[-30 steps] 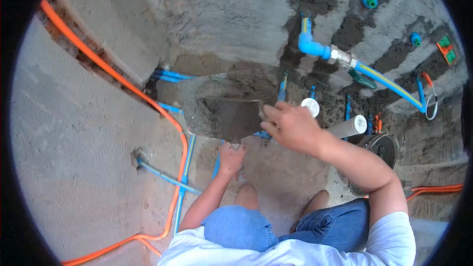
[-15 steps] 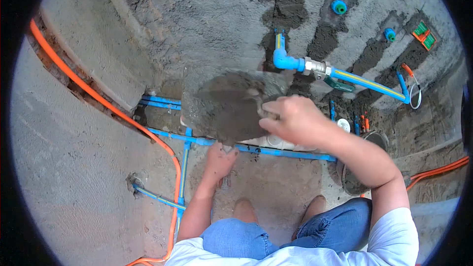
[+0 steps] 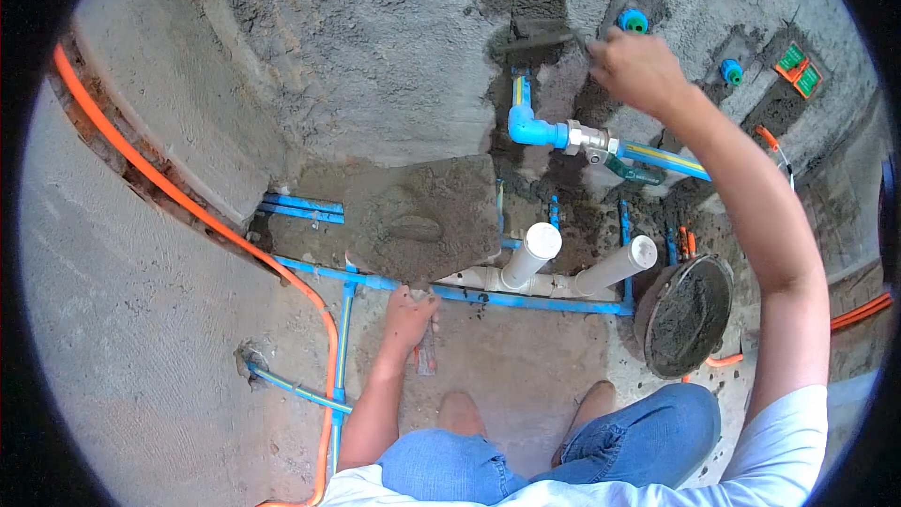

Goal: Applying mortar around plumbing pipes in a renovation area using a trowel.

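Observation:
My left hand (image 3: 411,317) is closed round the handle of a broad flat mortar board (image 3: 479,178), held out over the pipes. Wet grey mortar (image 3: 413,225) covers most of its top, with a scooped hollow in it. Up at the wall, my right hand (image 3: 638,70) grips a small trowel (image 3: 544,44). Its blade lies against the dark wet mortar patch (image 3: 537,5), just above a blue pipe elbow (image 3: 540,130). The trowel's handle is hidden in my fingers. Joined to the elbow is a metal valve (image 3: 591,138) with a green lever.
A bucket of mortar (image 3: 690,314) stands at right. White pipe stubs (image 3: 535,249) rise beside blue floor pipes (image 3: 526,301). Orange conduit (image 3: 188,183) runs along the left. Blue fittings (image 3: 633,22) and an orange-green box (image 3: 799,70) sit in the wall.
My right hand has gone from the mortar on the board up to the wall with the trowel. The board has shifted slightly left and down, and a hollow now shows in its mortar.

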